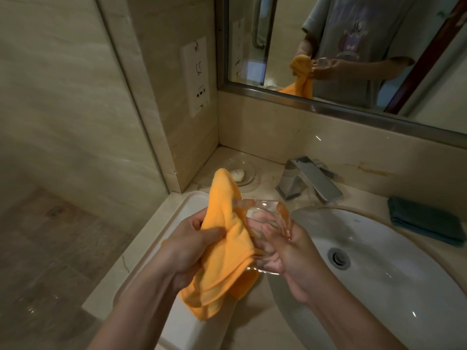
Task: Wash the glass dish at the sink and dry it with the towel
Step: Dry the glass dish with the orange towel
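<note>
My right hand point(285, 253) grips a clear square glass dish point(265, 210), held tilted on its edge over the counter just left of the white sink basin point(379, 261). My fingers show through the glass. My left hand point(187, 246) grips a bunched orange towel point(222, 238), which lies against the dish's left side and hangs down below both hands.
A chrome tap point(308, 183) stands behind the basin, with no water running. A round glass soap dish point(240, 173) holding a small soap sits in the back corner. A folded dark teal cloth point(427, 223) lies at the right of the basin. A mirror point(353, 46) hangs above.
</note>
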Available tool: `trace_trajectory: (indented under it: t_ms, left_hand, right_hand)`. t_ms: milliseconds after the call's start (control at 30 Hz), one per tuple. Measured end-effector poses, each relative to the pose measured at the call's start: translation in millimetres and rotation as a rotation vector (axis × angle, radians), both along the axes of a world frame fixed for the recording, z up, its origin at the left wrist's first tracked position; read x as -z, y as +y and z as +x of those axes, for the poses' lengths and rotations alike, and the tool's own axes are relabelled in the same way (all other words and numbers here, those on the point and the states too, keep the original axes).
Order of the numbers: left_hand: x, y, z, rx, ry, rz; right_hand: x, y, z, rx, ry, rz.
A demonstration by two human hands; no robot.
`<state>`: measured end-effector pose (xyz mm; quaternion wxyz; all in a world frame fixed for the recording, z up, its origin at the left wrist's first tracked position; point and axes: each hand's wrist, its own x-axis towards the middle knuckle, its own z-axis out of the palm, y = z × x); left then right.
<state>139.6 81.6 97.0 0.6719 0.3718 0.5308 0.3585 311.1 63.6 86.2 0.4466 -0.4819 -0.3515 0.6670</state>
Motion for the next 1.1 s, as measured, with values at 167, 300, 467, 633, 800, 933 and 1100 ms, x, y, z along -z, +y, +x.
trace_trajectory:
  t_ms: [167, 300, 467, 633, 800, 933, 1100]
  left_hand:
    - [10.2, -7.1, 2.5, 0.03, -0.018, -0.117]
    - [2.8, -5.6, 3.5, 0.033, 0.18, -0.009]
    - [-3.8, 0.7, 0.8, -0.022, 0.267, 0.089]
    - [-5.1, 3.5, -5.5, -0.107, 0.045, -0.002]
    - [-16.7, 12.3, -26.5, -0.139, 0.038, 0.206]
    - [-31.2, 9.9, -15.9, 0.47, 0.35, 0.444]
    - [-36.7, 15.4, -3.7, 0.663, 0.515, 0.562]
  right_hand:
    - [7.2, -1.8, -3.2, 0.027, -0.076, -0.009]
    - [4.9, -0.5, 1.0, -0.01, -0.036, -0.019]
    - [-0.2, 3.1, 1.0, 0.011, 0.068, -0.033]
    - [-6.1, 6.9, 6.6, -0.067, 0.087, -0.017]
    - [-12.7, 4.8, 11.6, -0.193, -0.21, 0.06]
    - [-20.8, 2.2, 4.8, -0.3, -0.335, 0.127]
    - [-31.1, 8.2, 13.7, -0.445, -0.492, 0.08]
